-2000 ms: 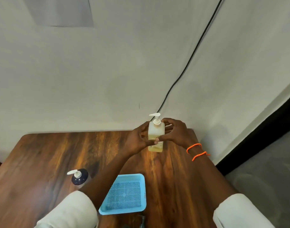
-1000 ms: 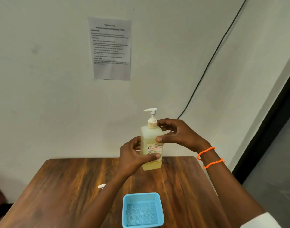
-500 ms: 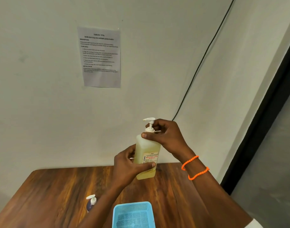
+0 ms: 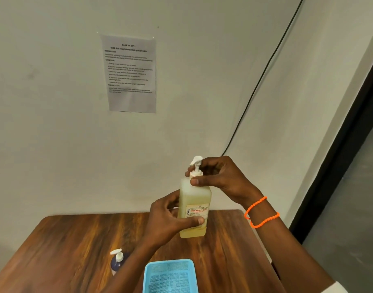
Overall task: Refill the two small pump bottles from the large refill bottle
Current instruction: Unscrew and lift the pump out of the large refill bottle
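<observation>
I hold the large refill bottle [image 4: 194, 199], pale yellow with a white pump and a red-lettered label, upright above the far part of the wooden table [image 4: 75, 240]. My left hand [image 4: 170, 220] grips its lower body, thumb across the label. My right hand [image 4: 219, 176] pinches the white pump collar at the neck, fingers curled round it. One small pump bottle [image 4: 117, 261], dark blue with a white pump, stands on the table at the near left, partly hidden by my left forearm. A second small bottle is not in view.
A light blue mesh tray [image 4: 170, 275] sits at the table's near edge. A printed sheet [image 4: 130, 74] is taped to the wall, and a black cable [image 4: 263, 75] runs down the wall behind the bottle. A dark door frame [image 4: 346, 144] stands at the right.
Both hands lifted the refill bottle off the table. My right hand climbed from the bottle's shoulder to the pump collar, and the pump nozzle has turned from pointing left toward me.
</observation>
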